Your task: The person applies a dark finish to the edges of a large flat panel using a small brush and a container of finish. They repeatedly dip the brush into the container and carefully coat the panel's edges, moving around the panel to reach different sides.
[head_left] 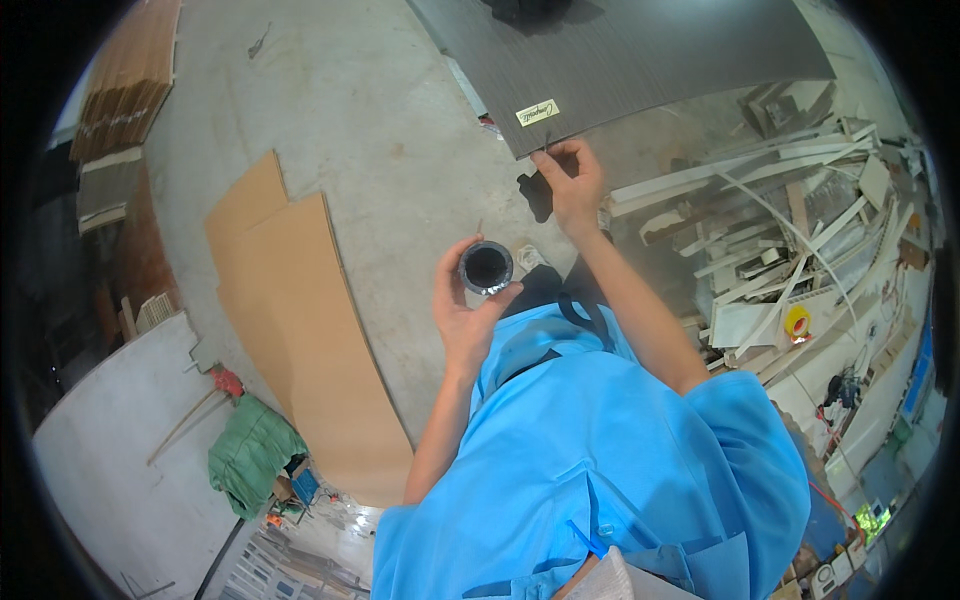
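Observation:
My left hand (463,325) is closed around a round dark hollow thing (468,268) with a shiny rim. Whether it is a roll of tape or a small cup, I cannot tell. Farther out and to the right, my right hand (575,188) is pinched at the near corner of a dark wood-grain panel (640,70). A small thin dark piece (547,141) shows at its fingertips, too small to name. A pale yellow label (538,112) lies on the panel close to that corner.
Brown sheets of board (300,320) lie on the floor at left. Scrap strips (790,220) are heaped at right, with a yellow tape roll (797,322) among them. A green bag (250,455) is at lower left. Stacked brown boards (125,80) stand at far left.

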Action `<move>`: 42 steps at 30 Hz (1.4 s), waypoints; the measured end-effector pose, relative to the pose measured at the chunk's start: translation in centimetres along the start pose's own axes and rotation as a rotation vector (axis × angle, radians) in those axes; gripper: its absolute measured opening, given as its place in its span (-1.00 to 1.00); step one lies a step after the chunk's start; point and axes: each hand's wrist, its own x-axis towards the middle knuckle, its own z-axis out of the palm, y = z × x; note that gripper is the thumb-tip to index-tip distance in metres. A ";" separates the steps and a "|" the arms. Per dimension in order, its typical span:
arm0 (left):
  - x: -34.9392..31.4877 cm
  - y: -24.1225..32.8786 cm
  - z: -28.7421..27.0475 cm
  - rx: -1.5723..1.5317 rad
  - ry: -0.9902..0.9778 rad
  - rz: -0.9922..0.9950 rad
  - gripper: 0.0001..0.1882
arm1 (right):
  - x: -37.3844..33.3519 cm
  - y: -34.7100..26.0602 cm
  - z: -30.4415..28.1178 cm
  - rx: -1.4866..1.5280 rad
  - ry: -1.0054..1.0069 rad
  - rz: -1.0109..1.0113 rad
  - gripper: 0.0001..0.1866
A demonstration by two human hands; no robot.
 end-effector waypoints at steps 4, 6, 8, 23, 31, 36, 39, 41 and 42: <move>1.5 -0.1 -0.1 -0.019 0.001 -0.017 -0.19 | -0.2 -0.3 0.0 0.043 -0.017 0.026 -0.78; 2.1 -0.2 -0.1 -0.027 0.006 -0.007 -0.18 | -0.2 -0.5 0.1 0.051 -0.015 -0.014 -0.78; 2.5 -0.1 -0.1 -0.026 0.008 -0.006 -0.18 | -0.2 -0.6 0.2 0.042 0.000 -0.004 -0.78; 1.5 0.3 0.0 -0.015 0.003 0.012 -0.18 | 0.3 -0.2 -1.1 0.029 -0.107 -0.015 -0.78; 0.5 0.2 -0.3 -0.023 0.027 0.009 -0.18 | -0.1 0.1 -0.4 -0.070 -0.053 -0.074 -0.77; 0.5 0.1 -0.5 -0.041 0.039 -0.008 -0.19 | 0.0 -0.2 -0.3 -0.102 -0.044 -0.061 -0.76; 0.8 0.0 -0.6 -0.030 0.040 0.002 -0.19 | 0.0 -0.4 -0.3 -0.151 -0.031 -0.100 -0.75; 1.0 -0.1 -0.7 -0.027 0.035 0.007 -0.19 | 0.0 -0.5 -0.3 -0.162 -0.033 -0.113 -0.74; 1.2 -0.1 -0.8 -0.028 0.033 0.006 -0.19 | 0.0 -0.6 -0.2 -0.172 -0.028 -0.129 -0.74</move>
